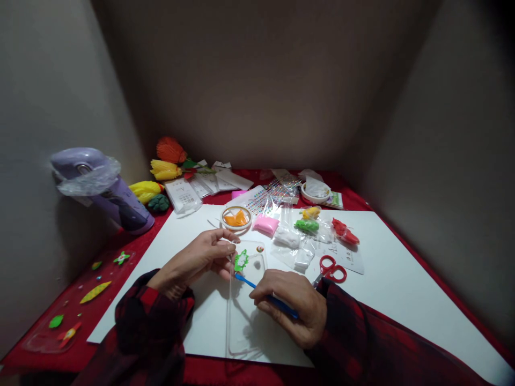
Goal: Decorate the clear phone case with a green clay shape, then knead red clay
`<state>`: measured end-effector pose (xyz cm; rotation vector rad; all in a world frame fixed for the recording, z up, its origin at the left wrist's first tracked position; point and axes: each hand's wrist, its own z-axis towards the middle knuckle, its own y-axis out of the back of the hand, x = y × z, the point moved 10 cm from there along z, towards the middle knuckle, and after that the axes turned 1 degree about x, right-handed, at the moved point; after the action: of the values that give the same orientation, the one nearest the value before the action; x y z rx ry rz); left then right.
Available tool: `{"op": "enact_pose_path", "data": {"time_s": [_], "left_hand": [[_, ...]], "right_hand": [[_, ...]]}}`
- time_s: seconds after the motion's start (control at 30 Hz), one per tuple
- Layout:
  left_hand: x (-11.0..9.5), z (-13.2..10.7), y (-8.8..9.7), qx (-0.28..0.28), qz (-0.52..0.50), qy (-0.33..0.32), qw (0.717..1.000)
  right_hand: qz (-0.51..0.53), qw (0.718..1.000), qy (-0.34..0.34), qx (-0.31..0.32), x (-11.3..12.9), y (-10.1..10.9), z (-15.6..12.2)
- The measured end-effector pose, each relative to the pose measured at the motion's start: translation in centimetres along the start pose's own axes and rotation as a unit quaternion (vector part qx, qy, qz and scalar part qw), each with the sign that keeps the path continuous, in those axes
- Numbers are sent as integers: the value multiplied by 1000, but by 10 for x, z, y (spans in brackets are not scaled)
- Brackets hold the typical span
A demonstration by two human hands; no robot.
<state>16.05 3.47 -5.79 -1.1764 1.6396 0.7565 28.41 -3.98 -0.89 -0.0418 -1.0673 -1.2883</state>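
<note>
My left hand (207,253) pinches the upper left edge of a clear plastic case (241,321), which is tilted up off the white board. A green clay piece with a jagged edge and a white middle (241,260) sits on the case near my left fingertips. In my right hand (290,306) is a blue modelling tool (247,281), its tip just below the green piece. On the case's upper right is a small round multicoloured bit (259,249). Red-handled scissors (333,269) lie beyond my right wrist, their blades partly hidden.
Bags of pink clay (265,225), green clay (306,225) and red clay (345,231) lie ahead. Orange clay sits in a round container (250,220). At left are a purple tumbler (124,206) and a clear sheet (48,340) bearing small clay shapes. Gem sheets (277,195) lie behind.
</note>
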Motion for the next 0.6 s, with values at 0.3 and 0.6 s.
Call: {"op": "enact_pose_path", "data": {"time_s": [0.3,0.6], "left_hand": [[2,1,0,10,6,-9,1000],[3,1,1,15,-1,-10,1000]], "right_hand": [[3,1000,2,-1,0,-1,1],[8,999,14,-33,1,6,2]]}}
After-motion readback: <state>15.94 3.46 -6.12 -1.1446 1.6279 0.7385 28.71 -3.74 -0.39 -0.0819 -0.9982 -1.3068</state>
